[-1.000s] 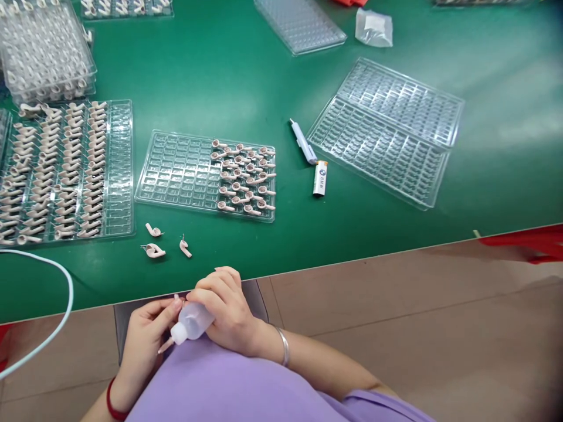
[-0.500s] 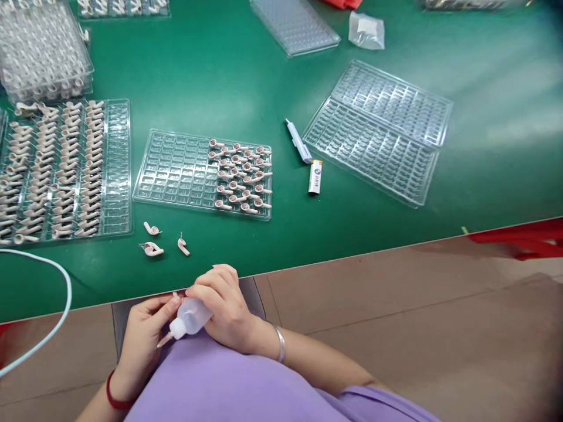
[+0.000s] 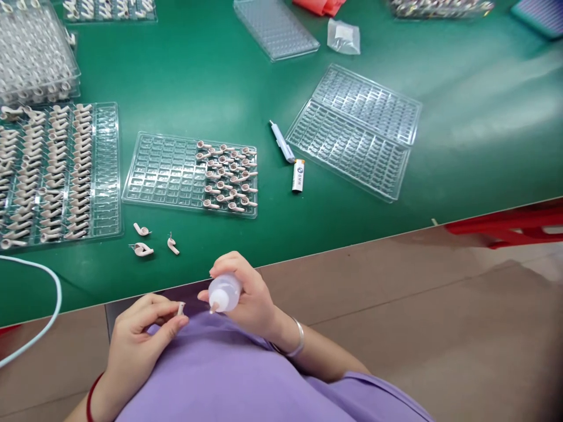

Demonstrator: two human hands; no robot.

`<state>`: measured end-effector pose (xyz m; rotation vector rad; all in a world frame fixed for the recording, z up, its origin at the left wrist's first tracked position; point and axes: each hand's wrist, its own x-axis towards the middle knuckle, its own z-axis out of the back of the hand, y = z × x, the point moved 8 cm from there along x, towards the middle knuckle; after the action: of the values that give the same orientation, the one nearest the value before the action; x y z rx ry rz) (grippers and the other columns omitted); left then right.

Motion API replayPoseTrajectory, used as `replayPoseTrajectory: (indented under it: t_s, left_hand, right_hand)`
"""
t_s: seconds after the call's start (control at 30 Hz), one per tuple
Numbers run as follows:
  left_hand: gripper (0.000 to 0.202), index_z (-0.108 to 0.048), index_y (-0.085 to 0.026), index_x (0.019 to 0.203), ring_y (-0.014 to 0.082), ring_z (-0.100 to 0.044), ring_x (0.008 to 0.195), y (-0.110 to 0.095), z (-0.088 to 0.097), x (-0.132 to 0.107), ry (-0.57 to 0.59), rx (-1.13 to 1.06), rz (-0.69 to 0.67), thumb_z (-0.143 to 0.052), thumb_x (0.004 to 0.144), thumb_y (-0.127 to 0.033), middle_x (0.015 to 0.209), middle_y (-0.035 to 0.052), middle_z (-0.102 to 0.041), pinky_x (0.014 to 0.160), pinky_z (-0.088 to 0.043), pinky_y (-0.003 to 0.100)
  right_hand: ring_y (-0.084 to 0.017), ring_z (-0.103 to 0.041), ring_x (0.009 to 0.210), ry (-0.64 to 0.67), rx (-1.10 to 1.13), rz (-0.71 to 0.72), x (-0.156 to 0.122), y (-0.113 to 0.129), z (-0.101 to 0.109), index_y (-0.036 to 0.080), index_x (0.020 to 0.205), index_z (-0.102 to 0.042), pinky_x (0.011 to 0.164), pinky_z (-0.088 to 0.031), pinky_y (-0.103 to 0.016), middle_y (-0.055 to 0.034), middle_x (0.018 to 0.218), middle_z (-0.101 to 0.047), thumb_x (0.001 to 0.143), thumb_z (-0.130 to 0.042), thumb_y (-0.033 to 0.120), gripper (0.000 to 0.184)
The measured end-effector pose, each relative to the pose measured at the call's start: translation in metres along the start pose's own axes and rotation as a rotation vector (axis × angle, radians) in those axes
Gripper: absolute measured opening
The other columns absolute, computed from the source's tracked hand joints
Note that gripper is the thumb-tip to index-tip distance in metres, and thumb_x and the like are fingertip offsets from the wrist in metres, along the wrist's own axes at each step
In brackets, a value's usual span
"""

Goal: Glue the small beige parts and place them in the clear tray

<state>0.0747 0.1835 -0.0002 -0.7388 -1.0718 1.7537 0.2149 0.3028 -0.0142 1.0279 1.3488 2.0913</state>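
At the bottom centre of the frame, over our purple lap, our left hand (image 3: pixel 141 337) pinches a small pale part (image 3: pixel 180 308) between thumb and forefinger. Just right of it, not touching, our right hand (image 3: pixel 253 302) is wrapped around a clear squeeze bottle (image 3: pixel 225 291), its nozzle aimed down-left toward the part. Past the near edge of the green table (image 3: pixel 308 234) lie three loose parts (image 3: pixel 143 249). Farther up, centre-left, a clear tray (image 3: pixel 167 173) holds parts in its right columns. A pen (image 3: pixel 282 142) and a lighter (image 3: pixel 298 175) lie right of it.

Translucent plastic bottle (image 3: pixel 224 292), glossy clear plastic tray (image 3: pixel 176 173), smooth matt green table (image 3: pixel 352 234), seemingly metal bracelet (image 3: pixel 295 346)
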Motion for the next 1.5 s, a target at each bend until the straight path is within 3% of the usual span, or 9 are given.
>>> replayPoseTrajectory:
  t_s: [0.23,0.33,0.6,0.73,0.87,1.1,1.2,1.33,1.5]
  left_hand:
    - [0.01,-0.077,-0.024,0.088,0.009,-0.062,0.059,-0.008,-0.003,0.0,0.009,0.075,-0.089,-0.072,0.081,-0.017,0.073,-0.0009,-0.068,0.051,-0.048,0.017]
    - [0.009,-0.076,-0.023,0.087,0.009,-0.062,0.059,-0.021,0.003,0.017,-0.026,0.116,-0.172,-0.074,0.079,-0.018,0.072,-0.0015,-0.067,0.051,-0.048,0.017]
    - [0.018,-0.078,-0.021,0.091,0.0164,-0.07,0.08,-0.073,0.007,0.154,-0.092,0.499,-0.488,-0.06,0.089,-0.023,0.086,0.002,-0.076,0.074,-0.053,0.025]
    - [0.026,-0.078,-0.019,0.093,0.022,-0.069,0.087,-0.067,-0.011,0.216,-0.02,0.699,-0.443,-0.052,0.09,-0.022,0.094,0.0065,-0.076,0.079,-0.052,0.031]
    - [0.029,-0.077,-0.019,0.095,0.025,-0.068,0.088,-0.052,-0.027,0.243,0.067,0.842,-0.383,-0.049,0.09,-0.02,0.096,0.008,-0.076,0.077,-0.05,0.035]
    - [0.027,-0.076,-0.017,0.099,0.0221,-0.065,0.089,-0.054,-0.031,0.241,0.127,0.854,-0.381,-0.05,0.091,-0.021,0.1,0.0065,-0.074,0.079,-0.048,0.033]
    - [0.031,-0.073,-0.016,0.108,0.0188,-0.064,0.089,-0.064,-0.017,0.227,0.097,0.841,-0.386,-0.048,0.093,-0.025,0.104,0.0048,-0.072,0.082,-0.048,0.031]
    - [0.03,-0.075,-0.021,0.095,0.0195,-0.065,0.081,-0.069,0.009,0.194,0.048,0.801,-0.37,-0.049,0.091,-0.035,0.095,0.0036,-0.073,0.078,-0.049,0.032]
    - [0.033,-0.074,-0.024,0.092,0.0259,-0.066,0.092,-0.039,0.013,0.144,0.324,0.768,-0.278,-0.044,0.09,-0.037,0.098,0.0055,-0.073,0.08,-0.05,0.037]
  right_hand:
    - [-0.017,-0.06,0.079,0.002,0.021,0.045,0.001,0.004,-0.002,0.024,0.099,-0.055,0.067,-0.051,-0.031,-0.0026,0.088,-0.064,0.079,-0.072,0.019,0.027]
    - [-0.017,-0.059,0.077,-0.044,0.012,0.049,0.008,0.005,0.008,0.023,0.098,-0.056,0.066,-0.051,-0.03,-0.0027,0.088,-0.062,0.079,-0.075,0.022,0.027]
    - [-0.013,-0.058,0.071,-0.237,0.048,-0.018,0.025,-0.014,0.031,0.024,0.093,-0.056,0.064,-0.05,-0.027,0.0009,0.084,-0.058,0.079,-0.078,0.028,0.026]
    - [-0.014,-0.058,0.072,-0.226,0.033,-0.027,0.024,-0.017,0.031,0.024,0.094,-0.056,0.065,-0.051,-0.028,0.0001,0.085,-0.058,0.079,-0.077,0.03,0.027]
    - [-0.013,-0.058,0.07,-0.226,0.033,-0.034,0.024,-0.017,0.033,0.024,0.094,-0.056,0.063,-0.051,-0.028,0.0001,0.085,-0.059,0.079,-0.077,0.031,0.027]
    - [-0.013,-0.057,0.071,-0.234,0.047,-0.025,0.025,-0.018,0.034,0.024,0.094,-0.056,0.063,-0.05,-0.028,0.0002,0.085,-0.059,0.078,-0.078,0.029,0.027]
    - [-0.013,-0.057,0.071,-0.234,0.052,-0.032,0.024,-0.019,0.035,0.024,0.094,-0.056,0.063,-0.05,-0.028,0.0004,0.085,-0.059,0.078,-0.078,0.029,0.027]
    - [-0.013,-0.058,0.072,-0.232,0.068,-0.035,0.023,-0.017,0.035,0.025,0.094,-0.056,0.064,-0.05,-0.028,0.0005,0.085,-0.058,0.078,-0.078,0.028,0.027]
    - [-0.014,-0.059,0.072,-0.226,0.069,-0.058,0.024,-0.016,0.034,0.024,0.093,-0.057,0.065,-0.051,-0.028,0.0004,0.084,-0.059,0.078,-0.078,0.027,0.026]
